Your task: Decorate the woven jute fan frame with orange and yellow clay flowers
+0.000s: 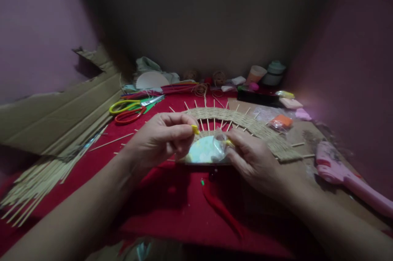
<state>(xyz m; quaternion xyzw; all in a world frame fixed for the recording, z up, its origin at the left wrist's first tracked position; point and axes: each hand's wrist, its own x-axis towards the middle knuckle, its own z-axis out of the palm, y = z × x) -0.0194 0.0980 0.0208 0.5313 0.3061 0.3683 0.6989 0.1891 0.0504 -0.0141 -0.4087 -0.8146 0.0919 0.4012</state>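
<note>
While the left hand (162,136) pinches a small yellow piece (195,129), the right hand (250,158) grips a clear plastic wrapper (220,147) over the half-round woven fan (245,128) on the red worktop (172,203), scissors (132,110) beyond.

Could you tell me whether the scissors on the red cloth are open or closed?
Closed: the scissors lie flat, yellow and red handles side by side, blades together.
</note>
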